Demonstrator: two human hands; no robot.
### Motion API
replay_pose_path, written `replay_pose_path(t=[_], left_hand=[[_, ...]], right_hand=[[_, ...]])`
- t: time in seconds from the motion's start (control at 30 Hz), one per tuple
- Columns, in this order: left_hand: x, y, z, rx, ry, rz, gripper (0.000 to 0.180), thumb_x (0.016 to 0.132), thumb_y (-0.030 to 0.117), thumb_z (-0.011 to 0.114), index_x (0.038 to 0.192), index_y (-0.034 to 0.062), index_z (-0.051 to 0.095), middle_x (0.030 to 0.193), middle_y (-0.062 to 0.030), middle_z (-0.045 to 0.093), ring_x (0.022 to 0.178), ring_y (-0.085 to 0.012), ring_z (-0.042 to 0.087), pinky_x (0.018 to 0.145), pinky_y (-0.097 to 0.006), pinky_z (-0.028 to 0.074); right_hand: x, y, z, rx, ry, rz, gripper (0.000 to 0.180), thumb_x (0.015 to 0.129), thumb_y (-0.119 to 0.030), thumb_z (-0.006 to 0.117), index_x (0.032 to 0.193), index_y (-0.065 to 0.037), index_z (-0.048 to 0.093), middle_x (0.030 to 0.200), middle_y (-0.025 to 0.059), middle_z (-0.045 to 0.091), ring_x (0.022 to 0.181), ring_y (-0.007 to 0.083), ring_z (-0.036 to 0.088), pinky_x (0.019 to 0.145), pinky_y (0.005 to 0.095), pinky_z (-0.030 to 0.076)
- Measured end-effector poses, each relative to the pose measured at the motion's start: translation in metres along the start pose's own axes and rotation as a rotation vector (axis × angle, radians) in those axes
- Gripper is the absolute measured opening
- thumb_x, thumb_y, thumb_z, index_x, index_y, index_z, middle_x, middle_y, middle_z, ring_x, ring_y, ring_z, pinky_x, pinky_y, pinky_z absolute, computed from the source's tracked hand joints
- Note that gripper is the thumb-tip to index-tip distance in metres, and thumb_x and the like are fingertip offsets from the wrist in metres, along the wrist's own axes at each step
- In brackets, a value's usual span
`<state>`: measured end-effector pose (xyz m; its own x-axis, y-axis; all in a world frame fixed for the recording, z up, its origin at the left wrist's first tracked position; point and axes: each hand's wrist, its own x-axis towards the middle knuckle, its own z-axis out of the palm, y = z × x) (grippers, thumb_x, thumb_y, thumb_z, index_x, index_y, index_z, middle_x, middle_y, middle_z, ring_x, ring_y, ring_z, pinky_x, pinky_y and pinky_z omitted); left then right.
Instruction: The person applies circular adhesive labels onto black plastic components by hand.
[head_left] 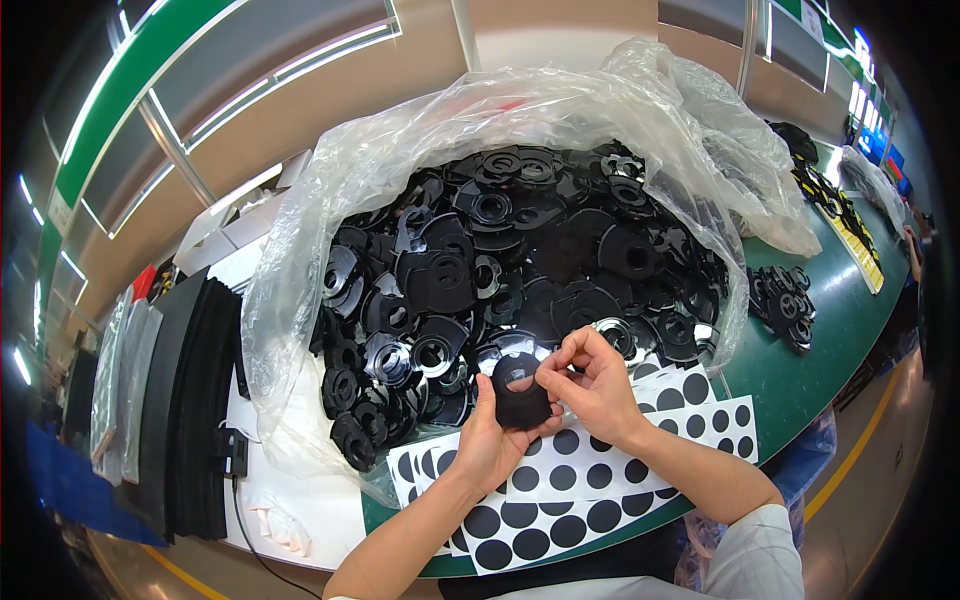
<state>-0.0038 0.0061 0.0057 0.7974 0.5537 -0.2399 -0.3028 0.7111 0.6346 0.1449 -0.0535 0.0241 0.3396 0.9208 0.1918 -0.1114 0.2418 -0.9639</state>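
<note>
A black ring-shaped plastic part (522,408) is gripped in my left hand (487,440), thumb on its near left side and fingers beneath. My right hand (592,388) pinches at the part's right edge, thumb and forefinger pressed together; whatever lies between those fingertips is too small to make out. Under both hands lie white sheets of black round stickers (562,478), overlapping one another. Just beyond my hands a heap of similar black parts with round holes (440,285) fills a large clear plastic bag (290,270), opened wide.
Dark stacked sheets (190,400) stand at the left, beside a small black box with a cable (232,452). More black parts (782,302) lie on the green table (830,330) at the right. A yellow strip (850,245) lies farther back. Crumpled clear plastic (730,150) rises behind the heap.
</note>
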Motion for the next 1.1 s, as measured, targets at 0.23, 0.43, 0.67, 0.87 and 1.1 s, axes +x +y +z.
replay_pose_path(t=[0.23, 0.43, 0.67, 0.87, 1.1], left_hand=[[-0.002, 0.001, 0.005, 0.004, 0.035, -0.013, 0.071, 0.099, 0.054, 0.011, 0.123, -0.0020, 0.048, 0.109, -0.0167, 0.057, 0.102, -0.0271, 0.059, 0.093, -0.041, 0.050], [-0.001, 0.001, 0.002, 0.009, 0.020, -0.009, 0.071, 0.099, 0.054, 0.012, 0.122, -0.0021, 0.048, 0.110, -0.0170, 0.057, 0.102, -0.0276, 0.059, 0.092, -0.041, 0.051], [-0.001, -0.002, -0.001, -0.005, 0.007, 0.022, 0.073, 0.097, 0.059, 0.017, 0.119, -0.0018, 0.050, 0.108, -0.0162, 0.058, 0.099, -0.0253, 0.060, 0.089, -0.038, 0.052], [0.001, -0.005, -0.003, 0.082, 0.000, 0.058, 0.048, 0.098, 0.043, 0.042, 0.116, -0.0010, 0.052, 0.105, -0.0132, 0.060, 0.093, -0.0217, 0.062, 0.081, -0.034, 0.054], [0.001, -0.004, -0.005, 0.030, 0.024, 0.052, 0.028, 0.099, 0.023, 0.047, 0.113, -0.0011, 0.053, 0.102, -0.0123, 0.062, 0.091, -0.0219, 0.063, 0.076, -0.034, 0.054]], right_hand=[[-0.001, 0.001, -0.001, -0.010, 0.002, 0.008, 0.020, 0.085, 0.000, 0.064, 0.092, -0.004, 0.045, 0.085, 0.0043, 0.060, 0.066, 0.0047, 0.055, 0.058, 0.0180, 0.048], [-0.001, 0.000, 0.000, -0.007, 0.001, 0.009, 0.019, 0.085, 0.000, 0.064, 0.090, -0.005, 0.046, 0.085, 0.0032, 0.058, 0.067, 0.0046, 0.055, 0.060, 0.0181, 0.048], [-0.001, -0.003, 0.001, -0.001, -0.004, 0.022, 0.022, 0.084, 0.002, 0.064, 0.088, -0.006, 0.044, 0.085, 0.0043, 0.058, 0.070, 0.0060, 0.055, 0.062, 0.0196, 0.049], [-0.002, 0.001, 0.001, -0.020, 0.001, 0.010, 0.021, 0.084, 0.001, 0.064, 0.087, -0.006, 0.044, 0.085, 0.0046, 0.059, 0.071, 0.0063, 0.056, 0.064, 0.0203, 0.050], [-0.005, 0.000, 0.003, -0.088, -0.013, -0.031, 0.018, 0.085, -0.002, 0.065, 0.087, -0.004, 0.048, 0.085, 0.0046, 0.060, 0.073, 0.0080, 0.058, 0.070, 0.0240, 0.052]])
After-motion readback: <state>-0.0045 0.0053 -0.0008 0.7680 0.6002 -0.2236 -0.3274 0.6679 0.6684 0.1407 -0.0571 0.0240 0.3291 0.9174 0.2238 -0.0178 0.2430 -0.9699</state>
